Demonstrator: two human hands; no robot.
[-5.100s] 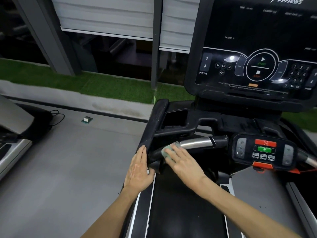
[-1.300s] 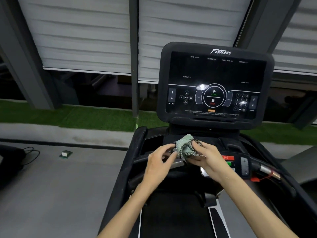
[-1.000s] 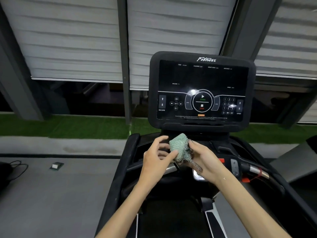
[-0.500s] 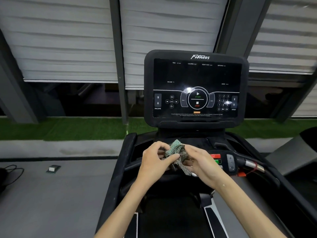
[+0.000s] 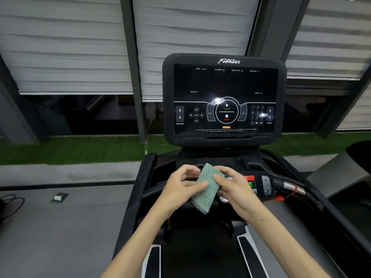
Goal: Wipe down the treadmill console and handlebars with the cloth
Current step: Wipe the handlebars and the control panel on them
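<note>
Head view: both hands meet in front of the treadmill's lower control panel, holding a folded green cloth between them in the air, above the near end of the black belt. The cloth is a small padded rectangle, tilted, with a black-and-white checked edge at its lower corner. It touches neither the console nor the handlebar.

The left hand grips the cloth's left side: the thumb lies across the green face and the fingers curl round toward its upper edge. The right hand grips the right side, its fingers curled over the front and its thumb hidden behind.

The console stands upright just beyond the hands, its dark screen printed with START, STOP, INCLINE and SPEED markings and a number pad. The handlebar, with a silver section, juts out to the right of the control panel, which has a red and a green button.

On the grey floor to the left sit a small box and a loop of black cable. Beyond them runs a strip of green turf below grey blinds.
</note>
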